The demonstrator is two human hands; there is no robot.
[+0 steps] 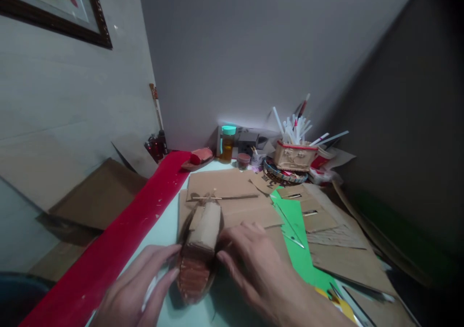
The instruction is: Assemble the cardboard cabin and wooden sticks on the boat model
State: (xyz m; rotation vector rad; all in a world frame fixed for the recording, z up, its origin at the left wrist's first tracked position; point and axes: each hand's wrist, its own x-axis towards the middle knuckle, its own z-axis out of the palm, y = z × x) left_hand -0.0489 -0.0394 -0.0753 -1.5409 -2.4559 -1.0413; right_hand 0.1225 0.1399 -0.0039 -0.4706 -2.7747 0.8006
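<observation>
A small cardboard model boat [195, 276] stands in front of me, its pointed end towards me and its deck striped reddish brown. On it sits a pale cardboard cabin [207, 228] with a rounded roof. The fingertips and thumb of my left hand [139, 281] hold the boat's left edge. At the right edge, my right hand [250, 257] has its thumb and curled fingers against the side, close to the cabin. The far end of the boat is partly hidden behind the cabin. Just beyond it, a thin stick [228, 198] lies crosswise over cardboard.
Cardboard sheets [232, 182] and green paper [295, 220] cover the table's middle and right. Yellow-handled scissors [340, 303] lie at front right. A red strip [141, 211] runs along the left edge. At the back stand a teal-lidded bottle [227, 145] and a box of white straws [295, 155].
</observation>
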